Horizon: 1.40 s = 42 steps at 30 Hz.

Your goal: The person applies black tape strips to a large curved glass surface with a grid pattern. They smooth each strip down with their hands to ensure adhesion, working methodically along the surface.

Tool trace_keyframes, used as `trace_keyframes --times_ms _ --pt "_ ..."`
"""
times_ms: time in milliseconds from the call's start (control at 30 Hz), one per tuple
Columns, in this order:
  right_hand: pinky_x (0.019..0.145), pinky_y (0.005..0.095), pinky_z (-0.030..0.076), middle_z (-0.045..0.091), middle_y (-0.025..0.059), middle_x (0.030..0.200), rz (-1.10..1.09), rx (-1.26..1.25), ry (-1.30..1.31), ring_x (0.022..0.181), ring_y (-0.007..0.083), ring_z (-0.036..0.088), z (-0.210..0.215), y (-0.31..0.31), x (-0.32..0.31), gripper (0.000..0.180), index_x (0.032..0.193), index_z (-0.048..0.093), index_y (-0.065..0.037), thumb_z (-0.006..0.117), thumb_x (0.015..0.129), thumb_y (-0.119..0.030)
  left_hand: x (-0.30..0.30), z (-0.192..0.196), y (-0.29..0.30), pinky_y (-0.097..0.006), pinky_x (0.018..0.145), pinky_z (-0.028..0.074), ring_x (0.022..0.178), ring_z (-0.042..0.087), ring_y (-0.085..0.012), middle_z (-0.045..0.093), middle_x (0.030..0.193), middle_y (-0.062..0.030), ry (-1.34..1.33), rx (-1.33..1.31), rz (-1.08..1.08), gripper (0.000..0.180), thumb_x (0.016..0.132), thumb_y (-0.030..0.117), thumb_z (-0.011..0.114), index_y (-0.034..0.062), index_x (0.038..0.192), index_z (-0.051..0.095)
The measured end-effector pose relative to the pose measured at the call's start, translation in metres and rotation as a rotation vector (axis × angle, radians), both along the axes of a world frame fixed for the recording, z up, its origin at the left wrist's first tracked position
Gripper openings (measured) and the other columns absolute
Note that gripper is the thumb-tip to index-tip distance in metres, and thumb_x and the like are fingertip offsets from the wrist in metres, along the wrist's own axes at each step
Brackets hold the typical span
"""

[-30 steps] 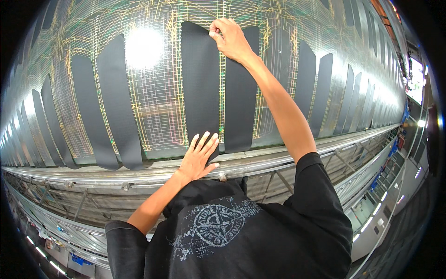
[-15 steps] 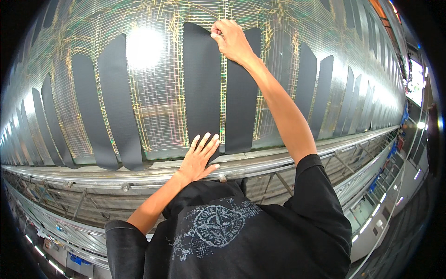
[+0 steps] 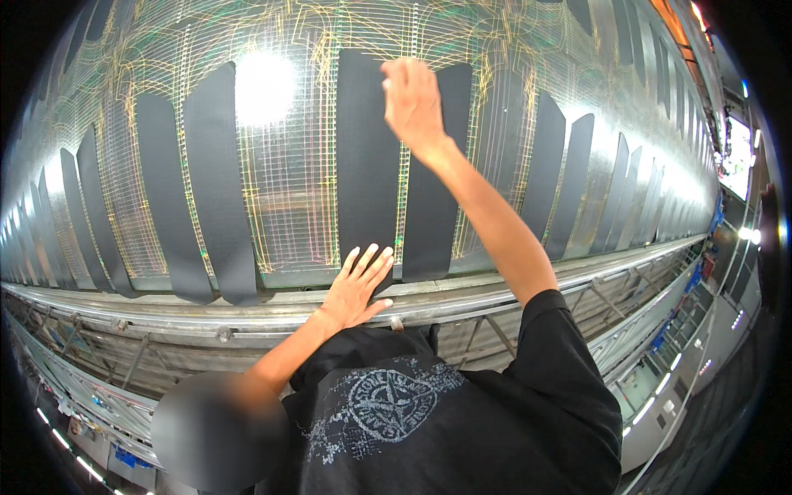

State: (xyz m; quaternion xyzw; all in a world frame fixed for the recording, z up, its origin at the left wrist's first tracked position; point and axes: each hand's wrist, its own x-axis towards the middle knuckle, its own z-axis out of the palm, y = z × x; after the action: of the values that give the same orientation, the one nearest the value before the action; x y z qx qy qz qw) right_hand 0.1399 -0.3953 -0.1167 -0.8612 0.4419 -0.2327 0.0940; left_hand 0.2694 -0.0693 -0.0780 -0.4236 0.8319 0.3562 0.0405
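Note:
Under my left hand is the lower end of a long dark fabric panel, on a shiny table covered with yellow and green pattern lines. The hand lies flat there, its fingers spread. Over the upper right edge of the same panel is my right hand. Its fingers look bent and a little blurred, and what lies beneath them is hidden. A second dark panel lies beside the first, partly behind my right wrist and forearm. A narrow strip of marked table shows between the two.
More dark panels lie in pairs to the left and right. A metal rail runs along the table's near edge, with struts below it. Bright light reflects off the marked tabletop. A blurred round patch covers my left upper arm.
My right hand has moved from a pinch at the panel's top edge to slightly lower, with its back turned more toward view. My left hand stays on the panel. The view has shifted slightly.

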Motion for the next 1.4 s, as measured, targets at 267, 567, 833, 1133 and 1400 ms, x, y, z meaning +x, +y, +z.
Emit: trace_keyframes --times_ms 267,567,833,1133,1400 --pt "0.133 0.0560 0.014 0.026 0.0251 0.174 0.151 0.168 0.089 0.164 0.0399 0.020 -0.023 0.037 0.043 0.092 0.166 0.028 0.004 0.041 0.107 -0.066 0.000 -0.002 0.001 -0.053 0.135 0.008 0.165 0.015 -0.0333 0.021 0.178 -0.0101 0.006 0.009 0.010 0.087 0.106 0.064 0.043 0.0059 0.168 0.030" --pt "0.131 0.0591 0.015 0.029 0.0260 0.172 -0.088 0.069 0.140 0.162 0.0434 0.022 -0.024 0.012 0.044 0.082 0.164 0.033 0.004 0.047 0.108 -0.054 0.000 -0.004 0.004 -0.054 0.134 0.009 0.164 0.015 -0.0348 0.023 0.178 -0.0117 0.049 -0.021 0.024 0.087 0.105 0.064 0.043 0.0033 0.167 0.032" --pt "0.131 0.0551 0.021 0.029 0.0189 0.174 0.150 0.415 0.145 0.162 0.0393 0.025 0.016 0.214 -0.026 0.076 0.167 0.034 -0.006 0.054 0.107 -0.047 0.001 -0.002 0.005 -0.060 0.133 0.009 0.163 0.017 -0.0409 0.031 0.173 -0.0182 0.000 -0.037 -0.035 0.096 0.100 0.066 0.054 -0.0022 0.165 0.033" --pt "0.098 0.0429 0.055 0.070 0.0162 0.125 -0.391 0.628 -0.291 0.112 0.0293 0.069 0.073 0.311 -0.089 0.040 0.133 0.066 -0.001 0.068 0.104 -0.028 0.005 0.067 0.002 -0.053 0.117 0.043 0.129 0.066 -0.0344 0.072 0.132 -0.0213 0.359 0.306 0.522 0.062 0.101 0.048 0.068 -0.0005 0.140 0.065" --pt "0.047 0.0298 0.054 0.076 0.0114 0.085 -1.341 1.078 -0.915 0.060 0.0155 0.068 0.021 0.366 -0.215 0.039 0.119 0.066 0.001 0.067 0.106 -0.036 0.099 -0.028 0.085 -0.041 0.083 0.064 0.095 0.076 -0.0289 0.076 0.122 -0.0190 0.887 1.040 1.965 0.034 0.107 0.026 0.063 0.0007 0.129 0.058"
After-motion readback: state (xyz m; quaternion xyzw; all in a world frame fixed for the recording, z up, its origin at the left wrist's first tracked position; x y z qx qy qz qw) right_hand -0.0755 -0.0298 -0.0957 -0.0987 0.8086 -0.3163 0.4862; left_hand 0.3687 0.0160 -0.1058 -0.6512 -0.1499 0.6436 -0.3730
